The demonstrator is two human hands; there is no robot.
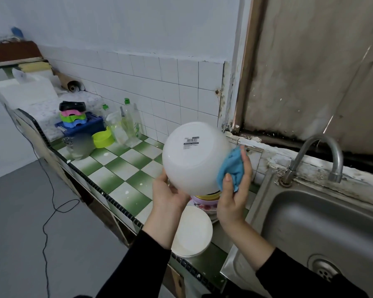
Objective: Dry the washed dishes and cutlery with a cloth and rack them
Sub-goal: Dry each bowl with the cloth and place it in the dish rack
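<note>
We're on the drying step here: our left hand (pixel 168 194) grips the white bowl (pixel 194 155) by its near edge, holding it up bottom-towards-us over the desk (pixel 116 168), just left of the sink (pixel 310 222). Our right hand (pixel 233 196) clutches the blue cloth (pixel 230 166) against the bowl's right side. Next, we reckon both hands need to turn it to wipe the rest. Then it's a carry to the blue crate (pixel 82 125) at the far left, which looks like the rack.

Barcode sticker (pixel 191 143) on bowl (pixel 192 166), print unreadable
</note>
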